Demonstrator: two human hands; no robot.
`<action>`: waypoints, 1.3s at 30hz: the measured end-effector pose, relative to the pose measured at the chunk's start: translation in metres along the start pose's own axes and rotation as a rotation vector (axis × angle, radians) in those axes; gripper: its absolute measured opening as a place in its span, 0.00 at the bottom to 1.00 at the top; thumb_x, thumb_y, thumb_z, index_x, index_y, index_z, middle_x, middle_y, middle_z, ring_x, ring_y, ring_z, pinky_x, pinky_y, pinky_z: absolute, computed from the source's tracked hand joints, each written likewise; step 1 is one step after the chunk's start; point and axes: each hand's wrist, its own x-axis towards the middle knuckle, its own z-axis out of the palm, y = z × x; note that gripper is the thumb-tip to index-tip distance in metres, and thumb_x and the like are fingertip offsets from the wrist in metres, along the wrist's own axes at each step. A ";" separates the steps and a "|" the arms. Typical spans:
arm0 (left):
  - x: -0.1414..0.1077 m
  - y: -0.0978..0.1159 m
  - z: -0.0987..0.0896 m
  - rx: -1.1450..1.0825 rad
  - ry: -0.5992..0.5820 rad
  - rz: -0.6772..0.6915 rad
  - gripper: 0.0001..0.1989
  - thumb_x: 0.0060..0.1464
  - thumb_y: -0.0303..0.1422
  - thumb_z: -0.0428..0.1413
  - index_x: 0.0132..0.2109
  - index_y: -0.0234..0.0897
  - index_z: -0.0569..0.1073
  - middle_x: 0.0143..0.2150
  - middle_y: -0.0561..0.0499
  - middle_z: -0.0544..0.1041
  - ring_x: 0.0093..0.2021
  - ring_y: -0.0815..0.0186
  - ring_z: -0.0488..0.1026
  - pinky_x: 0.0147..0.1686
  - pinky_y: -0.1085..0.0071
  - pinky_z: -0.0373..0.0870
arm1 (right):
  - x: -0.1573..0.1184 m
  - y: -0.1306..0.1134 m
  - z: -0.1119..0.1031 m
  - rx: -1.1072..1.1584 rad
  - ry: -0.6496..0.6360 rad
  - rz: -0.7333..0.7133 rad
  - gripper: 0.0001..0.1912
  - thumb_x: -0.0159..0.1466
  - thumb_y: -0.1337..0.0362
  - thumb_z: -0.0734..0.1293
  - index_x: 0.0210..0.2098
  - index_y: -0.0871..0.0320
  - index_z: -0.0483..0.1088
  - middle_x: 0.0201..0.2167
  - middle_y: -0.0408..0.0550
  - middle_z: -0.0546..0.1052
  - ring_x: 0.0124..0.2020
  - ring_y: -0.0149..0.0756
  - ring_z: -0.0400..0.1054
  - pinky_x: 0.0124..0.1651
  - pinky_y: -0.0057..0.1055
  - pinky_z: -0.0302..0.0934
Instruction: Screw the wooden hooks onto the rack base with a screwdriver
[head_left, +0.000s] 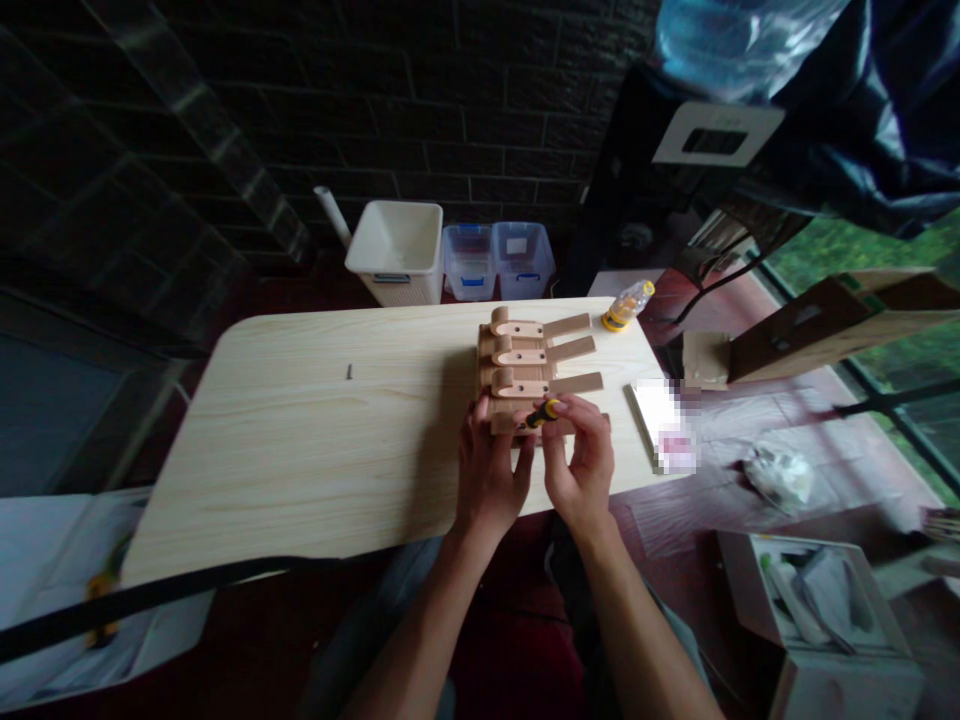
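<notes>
A small screwdriver (pixel 541 413) with a black and yellow handle sits over the near edge of a wooden hook assembly (pixel 517 372), its tip pointing left and down into the wood. The assembly lies on a pale wood-grain table (pixel 315 470) and has several flat arms with curled ends. My right hand (pixel 579 462) pinches the screwdriver handle between its fingertips. My left hand (pixel 491 465) grips the near edge of the assembly, close to the screwdriver tip. The fingers hide the lowest arm's fixing. A single dark screw (pixel 349 371) lies on the table, well left of both hands.
A yellow-capped clear bottle (pixel 628 305) stands at the table's far right corner. A blurred flat item (pixel 660 425) lies along the right edge. Beyond stand a white bin (pixel 395 250) and clear plastic boxes (pixel 469 262). A cardboard box (pixel 810 600) sits low right.
</notes>
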 end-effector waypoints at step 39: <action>-0.002 -0.001 0.005 -0.008 0.019 -0.026 0.23 0.73 0.40 0.55 0.70 0.41 0.68 0.79 0.33 0.56 0.78 0.41 0.58 0.71 0.39 0.66 | -0.004 0.006 0.004 0.098 0.010 0.054 0.14 0.75 0.69 0.66 0.56 0.49 0.73 0.56 0.52 0.80 0.60 0.43 0.79 0.64 0.50 0.74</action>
